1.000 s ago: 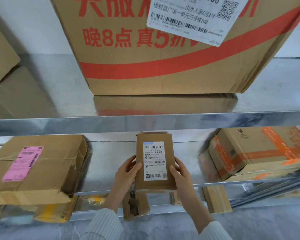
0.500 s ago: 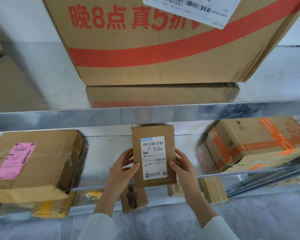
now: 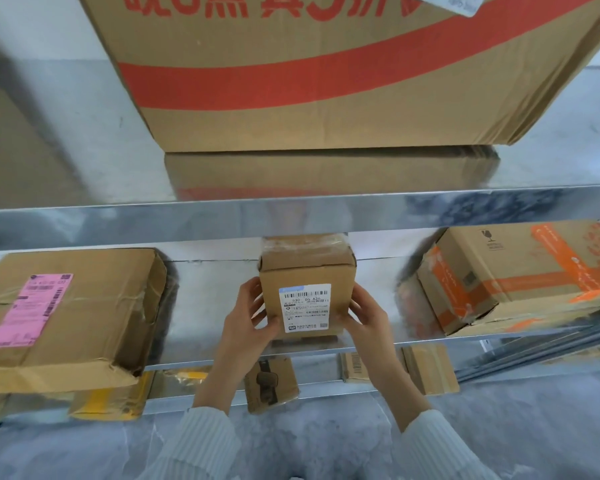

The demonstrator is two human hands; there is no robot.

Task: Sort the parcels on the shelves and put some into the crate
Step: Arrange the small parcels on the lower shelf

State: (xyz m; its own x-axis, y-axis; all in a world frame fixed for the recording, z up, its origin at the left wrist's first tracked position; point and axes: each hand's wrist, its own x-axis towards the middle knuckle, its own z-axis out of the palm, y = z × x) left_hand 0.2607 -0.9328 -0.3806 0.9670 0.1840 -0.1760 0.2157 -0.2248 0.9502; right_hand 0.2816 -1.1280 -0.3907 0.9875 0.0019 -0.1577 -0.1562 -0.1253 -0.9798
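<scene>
small brown cardboard box with a white barcode label (image 3: 307, 268) is at the front of the middle silver metal shelf (image 3: 194, 306), label side facing the camera, both hands on it. left hand (image 3: 248, 318) grasps its left side, thumb curled onto the front face. right hand (image 3: 366, 318) grips the right side the same way. honestly can't tell if the bottom rests on the shelf or is just off it. well off to the left there's a crumpled brown parcel with a pink label (image 3: 94, 306), to the right a cardboard box with orange tape (image 3: 520, 271). one shelf up sits a big carton with a red stripe (image 3: 326, 126).
</scene>
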